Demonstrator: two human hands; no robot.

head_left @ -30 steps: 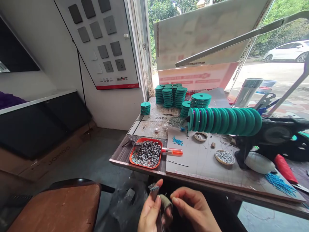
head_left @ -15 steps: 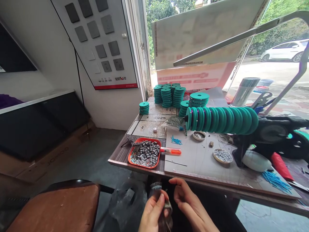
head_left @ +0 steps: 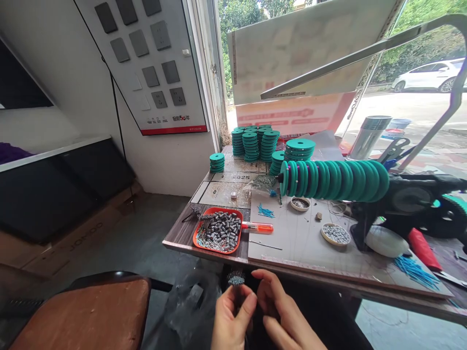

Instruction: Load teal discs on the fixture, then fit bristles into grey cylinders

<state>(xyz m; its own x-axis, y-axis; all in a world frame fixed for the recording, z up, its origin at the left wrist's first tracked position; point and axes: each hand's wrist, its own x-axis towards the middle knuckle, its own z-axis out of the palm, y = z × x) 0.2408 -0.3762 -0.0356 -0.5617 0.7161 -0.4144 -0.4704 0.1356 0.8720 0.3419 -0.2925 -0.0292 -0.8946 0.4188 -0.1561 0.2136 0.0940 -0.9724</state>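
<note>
My left hand (head_left: 235, 313) is closed around a bundle of thin metal pieces (head_left: 236, 278), held in front of the table's edge. The bundle's top fans out in fine, spiky ends; its lower part is hidden by my fingers. I cannot make out the exact kind of these pieces. Just to the right, my right hand (head_left: 282, 308) is apart from the bundle, index finger bent toward it and thumb lower down, with nothing visible between them. On the table beyond, an orange-red tray (head_left: 240, 239) holds grey metal cylinders (head_left: 224, 228) and smaller bits.
Teal foam spools fill a horizontal rod (head_left: 335, 181), and more stand in stacks (head_left: 251, 146) behind. A round dish of grey beads (head_left: 335, 234), an orange pen (head_left: 259, 227) and blue strips (head_left: 416, 272) lie on a board (head_left: 292, 257). A brown chair (head_left: 83, 316) stands left.
The bundle has tilted so its top faces me more, and the left fingers have shifted to a pinch higher up. My right hand has moved slightly left and down.
</note>
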